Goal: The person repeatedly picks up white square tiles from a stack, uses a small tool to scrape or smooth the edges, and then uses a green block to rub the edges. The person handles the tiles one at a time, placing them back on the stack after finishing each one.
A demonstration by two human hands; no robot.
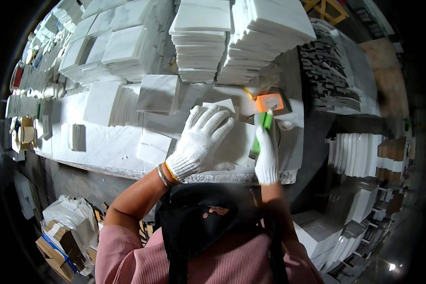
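Observation:
My left hand (199, 141), in a white knit glove, lies palm down on a square white marble tile (241, 143), its fingers stretched out. A smaller piece of white tile (220, 105) shows just beyond my fingertips. My right hand (268, 154), also gloved, is closed around a green block (266, 122) at the tile's right edge. The block stands on edge, partly hidden by my fingers; whether it touches the tile I cannot tell. Beyond it sits an orange box-shaped thing (270, 102) on a dark base.
Tall stacks of marble tiles (201, 52) line the worktable's far side. Upright tiles (106, 104) and a loose tile (155, 147) lie to the left. The slab tabletop's rough front edge (222, 178) runs before me. Racked stone strips (331, 71) stand at right.

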